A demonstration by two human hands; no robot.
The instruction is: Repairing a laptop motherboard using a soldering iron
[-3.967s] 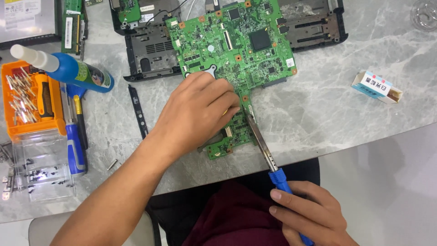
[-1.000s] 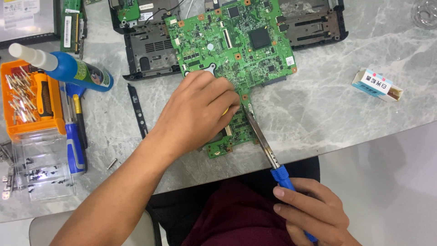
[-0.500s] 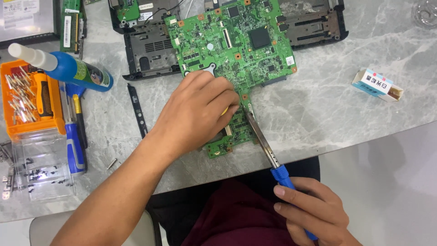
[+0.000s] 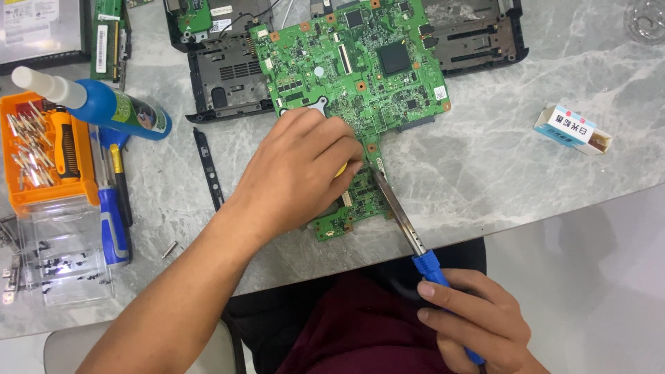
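A green laptop circuit board (image 4: 360, 69) lies on the grey marble table. My left hand (image 4: 301, 170) rests on its lower part, fingers curled over something yellow that is mostly hidden. My right hand (image 4: 478, 325) grips the blue handle of a soldering iron (image 4: 402, 215) near the table's front edge. The iron's metal tip touches the board just right of my left fingertips.
A black laptop chassis (image 4: 228, 76) lies behind the board. At the left are an orange bit case (image 4: 41, 152), a blue bottle (image 4: 114, 107), blue screwdrivers (image 4: 111, 215) and a clear lid with small screws (image 4: 66, 260). A small white box (image 4: 571, 129) sits at the right.
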